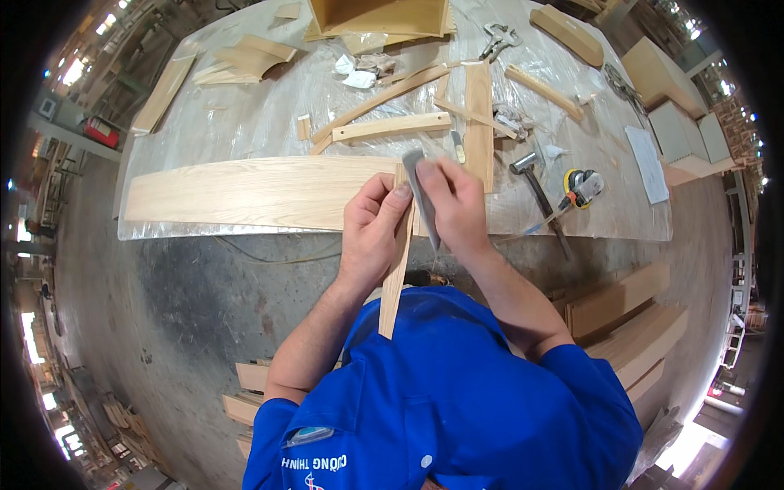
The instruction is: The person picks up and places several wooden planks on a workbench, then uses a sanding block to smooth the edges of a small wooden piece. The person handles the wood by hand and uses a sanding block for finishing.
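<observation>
My left hand [372, 220] is closed around a narrow light wooden strip [394, 300], thumb on top. The strip tilts down toward my blue shirt, its lower end free. My right hand [457, 206] grips a grey folded piece of sandpaper [424, 206], held against or right beside the strip's upper part; the exact contact is hidden. Right-hand fingers are slightly blurred. Behind my left hand, a wide pale wooden board [245, 193] lies along the table's near edge.
On the plastic-covered table [269, 106] lie a hammer [539, 189], an orbital sander [581, 189], locking pliers [498, 39], a white paper sheet [646, 163] and several wooden pieces. An open wooden box [380, 18] stands at the back. Boards [629, 318] are stacked low at right.
</observation>
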`<control>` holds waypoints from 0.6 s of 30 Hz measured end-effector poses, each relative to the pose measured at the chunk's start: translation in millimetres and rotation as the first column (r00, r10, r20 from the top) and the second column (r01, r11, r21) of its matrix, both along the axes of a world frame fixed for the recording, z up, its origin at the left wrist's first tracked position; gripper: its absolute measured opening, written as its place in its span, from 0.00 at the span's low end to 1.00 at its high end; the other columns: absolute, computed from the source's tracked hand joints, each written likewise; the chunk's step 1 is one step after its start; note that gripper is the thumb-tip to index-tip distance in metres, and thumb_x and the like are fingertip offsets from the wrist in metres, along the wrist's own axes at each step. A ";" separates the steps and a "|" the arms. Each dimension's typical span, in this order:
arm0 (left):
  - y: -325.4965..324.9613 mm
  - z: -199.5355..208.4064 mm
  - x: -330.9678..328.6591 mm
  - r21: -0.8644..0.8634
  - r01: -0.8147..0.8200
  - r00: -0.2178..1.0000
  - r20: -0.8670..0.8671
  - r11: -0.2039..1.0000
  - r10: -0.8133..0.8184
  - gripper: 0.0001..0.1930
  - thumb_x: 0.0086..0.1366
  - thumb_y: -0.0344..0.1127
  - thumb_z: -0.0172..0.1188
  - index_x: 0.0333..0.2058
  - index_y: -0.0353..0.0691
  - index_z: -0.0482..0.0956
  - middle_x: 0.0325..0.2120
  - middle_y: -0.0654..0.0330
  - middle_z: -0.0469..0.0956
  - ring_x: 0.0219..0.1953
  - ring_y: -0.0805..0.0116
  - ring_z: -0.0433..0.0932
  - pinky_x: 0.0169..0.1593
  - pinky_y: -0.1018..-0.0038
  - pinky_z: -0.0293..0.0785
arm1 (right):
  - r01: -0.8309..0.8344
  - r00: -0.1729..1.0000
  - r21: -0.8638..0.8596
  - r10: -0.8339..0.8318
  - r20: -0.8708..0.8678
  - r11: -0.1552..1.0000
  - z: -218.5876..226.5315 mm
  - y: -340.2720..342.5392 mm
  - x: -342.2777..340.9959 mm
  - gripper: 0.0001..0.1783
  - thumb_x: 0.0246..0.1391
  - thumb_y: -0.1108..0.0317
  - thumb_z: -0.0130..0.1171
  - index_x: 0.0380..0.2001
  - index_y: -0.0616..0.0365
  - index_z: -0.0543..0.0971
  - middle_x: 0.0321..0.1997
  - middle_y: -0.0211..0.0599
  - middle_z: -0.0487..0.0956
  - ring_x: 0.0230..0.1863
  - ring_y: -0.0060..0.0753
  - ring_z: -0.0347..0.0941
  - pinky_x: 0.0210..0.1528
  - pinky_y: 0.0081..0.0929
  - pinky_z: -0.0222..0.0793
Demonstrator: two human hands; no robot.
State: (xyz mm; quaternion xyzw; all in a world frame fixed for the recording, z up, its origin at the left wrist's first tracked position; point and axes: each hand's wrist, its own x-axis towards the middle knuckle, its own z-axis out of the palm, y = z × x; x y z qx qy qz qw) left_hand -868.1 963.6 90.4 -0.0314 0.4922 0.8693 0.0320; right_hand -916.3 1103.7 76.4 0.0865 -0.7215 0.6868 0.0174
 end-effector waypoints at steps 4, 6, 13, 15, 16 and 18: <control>2.6 -1.1 -4.7 -0.090 -0.004 0.998 -0.059 0.996 -0.002 0.10 0.77 0.40 0.56 0.39 0.38 0.77 0.24 0.70 0.75 0.22 0.85 0.70 0.24 0.84 0.65 | 0.053 0.996 -0.225 -0.036 0.081 0.973 7.2 -2.7 -47.7 0.20 0.70 0.58 0.58 0.25 0.58 0.75 0.21 0.16 0.67 0.25 0.11 0.56 0.25 0.22 0.53; 5.4 -1.6 -5.8 -0.085 -0.026 0.999 -0.028 0.996 0.024 0.11 0.77 0.40 0.57 0.39 0.38 0.77 0.23 0.70 0.75 0.20 0.85 0.70 0.23 0.84 0.65 | 0.087 0.979 -0.218 -0.043 0.201 0.972 19.8 2.4 -36.8 0.18 0.70 0.58 0.58 0.27 0.57 0.76 0.22 0.16 0.68 0.26 0.09 0.57 0.26 0.19 0.54; -5.1 1.3 -12.4 -0.004 0.036 0.999 0.012 0.999 -0.036 0.10 0.76 0.40 0.57 0.39 0.39 0.76 0.20 0.69 0.73 0.16 0.83 0.69 0.19 0.83 0.63 | 0.011 0.987 -0.224 0.025 0.157 0.974 7.9 -12.1 -4.5 0.19 0.71 0.59 0.57 0.27 0.58 0.75 0.23 0.16 0.68 0.27 0.09 0.58 0.27 0.16 0.55; -5.9 2.0 -12.4 -0.022 0.033 0.999 0.019 0.999 -0.033 0.10 0.76 0.40 0.57 0.39 0.39 0.76 0.20 0.69 0.74 0.17 0.84 0.69 0.19 0.84 0.63 | 0.034 0.994 -0.210 -0.012 0.107 0.977 15.2 -16.2 -20.3 0.19 0.71 0.59 0.57 0.26 0.58 0.74 0.23 0.16 0.68 0.27 0.09 0.58 0.26 0.17 0.54; -5.2 0.1 -11.6 -0.014 0.027 1.000 0.014 1.000 -0.027 0.10 0.76 0.38 0.56 0.40 0.38 0.76 0.23 0.68 0.75 0.20 0.84 0.70 0.23 0.83 0.65 | 0.051 0.994 -0.227 -0.029 0.101 0.973 17.2 -19.7 -22.1 0.19 0.72 0.59 0.57 0.26 0.58 0.74 0.23 0.16 0.68 0.27 0.09 0.58 0.26 0.17 0.54; -3.3 -7.1 -9.0 0.030 0.017 1.000 -0.006 0.999 -0.016 0.09 0.77 0.36 0.56 0.41 0.35 0.77 0.30 0.67 0.78 0.30 0.83 0.73 0.34 0.83 0.70 | 0.054 0.995 -0.252 -0.030 0.097 0.966 13.1 -20.8 -15.7 0.19 0.72 0.59 0.57 0.26 0.58 0.75 0.23 0.16 0.68 0.27 0.09 0.58 0.26 0.17 0.54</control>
